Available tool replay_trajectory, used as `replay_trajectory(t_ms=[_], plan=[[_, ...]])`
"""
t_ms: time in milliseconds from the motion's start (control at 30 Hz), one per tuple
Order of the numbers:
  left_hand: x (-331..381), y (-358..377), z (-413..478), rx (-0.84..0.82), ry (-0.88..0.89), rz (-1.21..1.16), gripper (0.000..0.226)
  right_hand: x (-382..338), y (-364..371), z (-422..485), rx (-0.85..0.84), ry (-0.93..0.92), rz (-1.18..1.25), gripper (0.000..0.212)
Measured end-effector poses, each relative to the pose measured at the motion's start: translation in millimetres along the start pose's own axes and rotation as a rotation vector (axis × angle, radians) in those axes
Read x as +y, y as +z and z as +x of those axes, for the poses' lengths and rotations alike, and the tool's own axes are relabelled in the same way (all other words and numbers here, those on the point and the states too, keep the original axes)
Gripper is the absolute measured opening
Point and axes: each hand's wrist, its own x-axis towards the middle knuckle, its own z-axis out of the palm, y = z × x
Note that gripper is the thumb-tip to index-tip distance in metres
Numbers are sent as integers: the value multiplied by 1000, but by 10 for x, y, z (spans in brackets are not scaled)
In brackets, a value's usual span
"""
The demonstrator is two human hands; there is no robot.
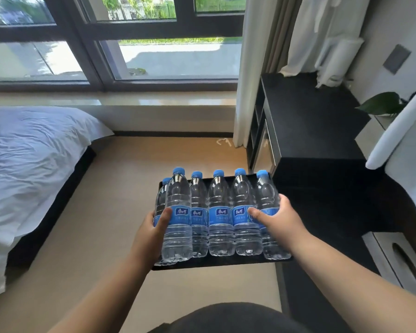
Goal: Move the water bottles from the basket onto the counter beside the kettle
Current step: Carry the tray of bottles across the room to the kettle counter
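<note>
Several clear water bottles (220, 212) with blue caps and blue labels stand upright in a row inside a shallow black basket (226, 262), which hangs above the floor in front of me. My left hand (150, 233) clasps the row from the left, thumb across the front left bottle (178, 227). From the right, my right hand (280, 218) presses on the outermost bottle (268, 193), thumb on its label. The fingers of both hands are hidden behind the bottles. A dark counter (310, 121) runs along the right wall. No kettle is in view.
A bed with white sheets (34, 159) fills the left side. A grey tissue box (394, 263) sits at the lower right on the dark surface. A green leaf (382, 104) and a white rounded object (394, 131) stand at the right edge. Window and curtain (250, 68) lie ahead.
</note>
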Motion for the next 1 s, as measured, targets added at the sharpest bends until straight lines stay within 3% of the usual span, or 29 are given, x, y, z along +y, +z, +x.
replay_trajectory(t_ms=[567, 833, 1000], plan=[[410, 299, 883, -6, 5, 12, 105, -285, -138, 972, -29, 10, 19, 90], [605, 223, 1743, -80, -46, -60, 101, -614, 53, 1533, 33, 23, -5, 89], [817, 81, 2412, -100, -45, -101, 109, -954, 310, 2076, 56, 43, -36, 102]])
